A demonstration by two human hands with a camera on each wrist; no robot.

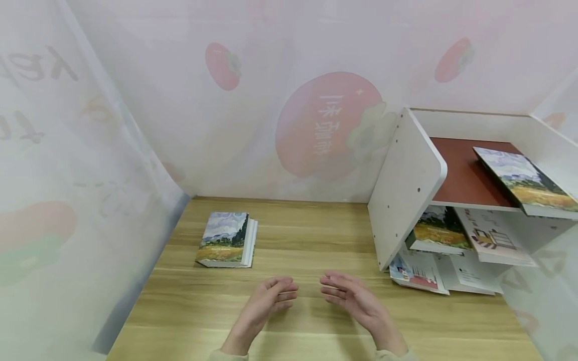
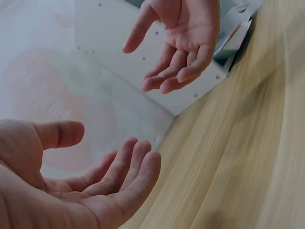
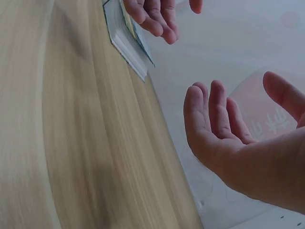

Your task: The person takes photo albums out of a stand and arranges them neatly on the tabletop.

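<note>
Both hands hover empty above the wooden table (image 1: 316, 235), palms facing each other. My left hand (image 1: 275, 293) has relaxed, slightly bent fingers, and my right hand (image 1: 343, 291) mirrors it a short gap away. A book with a painted landscape cover (image 1: 226, 238) lies flat on the table, up and left of my left hand. In the left wrist view my left hand (image 2: 102, 176) is low, with my right hand (image 2: 176, 52) beyond it. The right wrist view shows my right hand (image 3: 238, 129) and, behind it, my left hand's fingers (image 3: 152, 16) over the book (image 3: 125, 40).
A white shelf unit (image 1: 408, 185) stands at the right, its brown upper shelf (image 1: 465, 175) holding another landscape book (image 1: 526, 178). More books and booklets (image 1: 451, 240) lie underneath. Translucent printed curtains (image 1: 81, 165) close off the left and back sides.
</note>
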